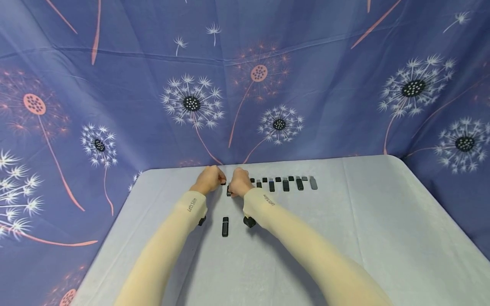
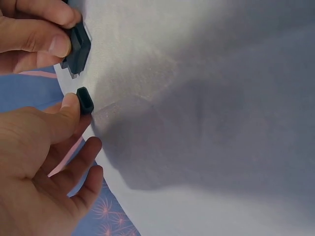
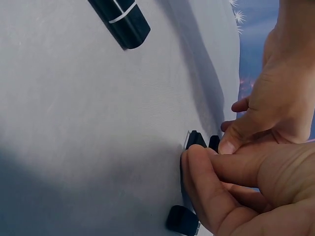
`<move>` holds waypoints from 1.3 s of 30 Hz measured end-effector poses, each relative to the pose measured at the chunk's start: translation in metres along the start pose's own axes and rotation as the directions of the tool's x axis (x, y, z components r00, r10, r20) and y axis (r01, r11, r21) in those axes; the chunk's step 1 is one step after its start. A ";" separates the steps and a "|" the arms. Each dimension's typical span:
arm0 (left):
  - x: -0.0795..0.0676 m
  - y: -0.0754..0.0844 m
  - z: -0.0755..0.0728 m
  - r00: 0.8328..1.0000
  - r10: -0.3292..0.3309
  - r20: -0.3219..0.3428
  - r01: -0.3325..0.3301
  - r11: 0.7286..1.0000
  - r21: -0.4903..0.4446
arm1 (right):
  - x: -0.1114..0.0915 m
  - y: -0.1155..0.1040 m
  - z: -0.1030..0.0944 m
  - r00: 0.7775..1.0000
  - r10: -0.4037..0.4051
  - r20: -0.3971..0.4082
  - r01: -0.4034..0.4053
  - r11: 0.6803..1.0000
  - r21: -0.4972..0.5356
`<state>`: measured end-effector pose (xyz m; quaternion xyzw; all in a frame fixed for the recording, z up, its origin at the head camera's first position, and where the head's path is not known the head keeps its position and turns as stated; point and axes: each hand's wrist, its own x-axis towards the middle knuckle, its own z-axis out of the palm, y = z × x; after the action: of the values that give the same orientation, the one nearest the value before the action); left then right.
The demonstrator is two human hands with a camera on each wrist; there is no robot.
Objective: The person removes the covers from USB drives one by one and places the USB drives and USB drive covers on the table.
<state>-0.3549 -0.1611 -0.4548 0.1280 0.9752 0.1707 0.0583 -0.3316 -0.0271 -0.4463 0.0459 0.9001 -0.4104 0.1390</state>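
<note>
My left hand (image 1: 209, 179) pinches a small black USB stick cap (image 2: 84, 101) between thumb and fingertip, its hollow end showing in the left wrist view. Beside it, my right hand (image 1: 240, 182) holds a black USB flash drive (image 2: 79, 49) by thumb and fingers, close over the tablecloth. The metal plug of that drive points toward the far table edge, and cap and drive are a short way apart. In the right wrist view the fingers (image 3: 199, 167) cover most of the drive. Nearer my body lies another black USB stick (image 1: 225, 227) with a light band around it.
To the right runs a row of uncapped USB sticks (image 1: 286, 185), with several small caps (image 1: 278, 179) behind them. A grey stick (image 1: 313, 183) ends the row. White cloth covers the table (image 1: 306, 246); a blue dandelion-print curtain (image 1: 325, 85) hangs behind its far edge.
</note>
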 end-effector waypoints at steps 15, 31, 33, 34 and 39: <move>-0.007 -0.012 0.006 0.995 0.077 -0.057 -0.084 0.987 -0.136 | -0.013 0.004 -0.009 0.998 -0.065 -0.007 0.063 0.990 -0.128; -0.065 -0.025 0.011 0.989 0.066 -0.132 -0.106 0.939 -0.326 | -0.109 0.058 -0.023 0.902 -0.390 0.184 0.398 0.917 -0.009; -0.071 -0.021 0.010 0.983 0.106 -0.153 -0.149 0.939 -0.311 | -0.119 0.062 -0.024 0.894 -0.403 0.194 0.412 0.911 -0.004; -0.075 -0.018 0.009 0.980 0.120 -0.161 -0.164 0.940 -0.298 | -0.123 0.064 -0.025 0.890 -0.411 0.195 0.420 0.908 -0.001; -0.092 -0.007 0.004 0.964 0.190 -0.185 -0.229 0.947 -0.223 | -0.145 0.075 -0.032 0.876 -0.438 0.203 0.449 0.894 -0.006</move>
<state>-0.2671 -0.1908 -0.4544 0.2087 0.9293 0.3037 -0.0242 -0.1846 0.0506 -0.4393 -0.2058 0.8790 -0.4097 0.1306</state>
